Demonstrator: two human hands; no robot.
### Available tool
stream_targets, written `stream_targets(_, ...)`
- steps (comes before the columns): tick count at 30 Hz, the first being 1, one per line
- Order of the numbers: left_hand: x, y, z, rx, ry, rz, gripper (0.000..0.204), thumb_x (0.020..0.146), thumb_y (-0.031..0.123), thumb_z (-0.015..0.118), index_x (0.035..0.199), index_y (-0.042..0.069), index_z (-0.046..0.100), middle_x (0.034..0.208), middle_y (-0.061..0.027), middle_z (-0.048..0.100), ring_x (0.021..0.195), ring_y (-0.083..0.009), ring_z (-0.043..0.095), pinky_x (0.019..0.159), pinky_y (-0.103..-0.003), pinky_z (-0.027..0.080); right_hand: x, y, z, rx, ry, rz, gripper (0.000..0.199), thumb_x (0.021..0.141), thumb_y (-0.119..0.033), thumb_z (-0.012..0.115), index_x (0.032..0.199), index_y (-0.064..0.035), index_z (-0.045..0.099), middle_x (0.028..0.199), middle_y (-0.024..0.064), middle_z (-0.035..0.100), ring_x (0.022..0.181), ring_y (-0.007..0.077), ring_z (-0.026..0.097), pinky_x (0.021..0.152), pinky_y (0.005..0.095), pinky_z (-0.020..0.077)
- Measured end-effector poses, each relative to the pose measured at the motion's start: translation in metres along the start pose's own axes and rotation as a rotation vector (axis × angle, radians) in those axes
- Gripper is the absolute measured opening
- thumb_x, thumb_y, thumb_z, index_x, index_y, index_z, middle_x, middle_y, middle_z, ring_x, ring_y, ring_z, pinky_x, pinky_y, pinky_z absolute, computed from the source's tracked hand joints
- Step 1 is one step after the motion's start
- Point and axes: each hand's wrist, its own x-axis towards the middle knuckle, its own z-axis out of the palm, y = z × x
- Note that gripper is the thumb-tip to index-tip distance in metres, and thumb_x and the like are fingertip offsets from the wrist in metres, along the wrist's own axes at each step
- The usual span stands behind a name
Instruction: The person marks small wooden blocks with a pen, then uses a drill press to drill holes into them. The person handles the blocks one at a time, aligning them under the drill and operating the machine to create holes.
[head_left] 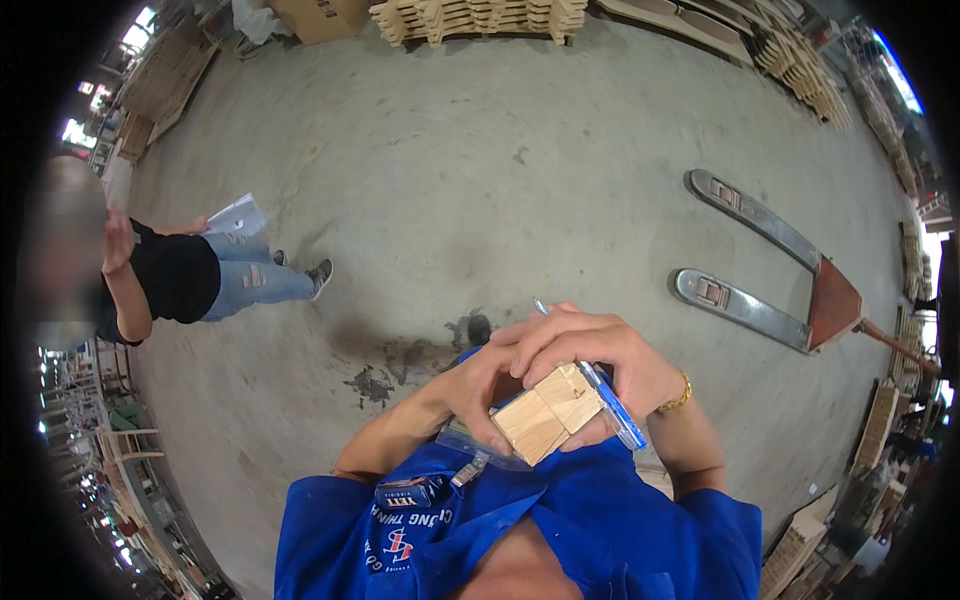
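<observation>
Wooden pieces, held together, between both hands

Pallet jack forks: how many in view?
2: an upper fork and a lower fork, both at picture right, meeting the same red frame. Others could be hidden in the cluttered edges.

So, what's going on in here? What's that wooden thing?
Someone in a blue shirt has a pale wooden block in their hands, close to their body. The left hand holds one side and the right hand curls around the other. A flat, blue-edged thing is there too, beside the wood; I can't tell what it is. Off to the left, another person holds white paper. A pallet jack stands over on the right.
</observation>
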Motion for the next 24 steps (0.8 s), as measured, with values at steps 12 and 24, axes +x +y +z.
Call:
stream_targets(12,-0.001,0.000,-0.011,0.184,-0.076,0.075,0.083,0.045,0.032,0.083,0.117,0.005,0.053,0.118,-0.0091,0.052,0.113,-0.0237,0.049,0.096,-0.035,0.038,0.004,0.011,0.010,0.059,0.038,-0.097,0.038,0.054,-0.018,0.081,0.086,-0.0047,0.066,0.096,0.0057,0.063,0.103,0.0322,0.061,0.092,0.0404,0.0358)
stream_targets(24,0.008,0.043,0.004,0.511,0.168,0.269,0.066,0.052,0.020,0.087,0.104,-0.003,0.054,0.099,-0.0139,0.054,0.089,-0.0268,0.060,0.076,-0.035,0.049,-0.006,-0.005,0.006,0.331,0.584,-0.221,0.032,0.085,-0.027,0.064,0.101,-0.0008,0.056,0.104,0.0173,0.055,0.089,0.0307,0.061,0.078,0.0403,0.0486)
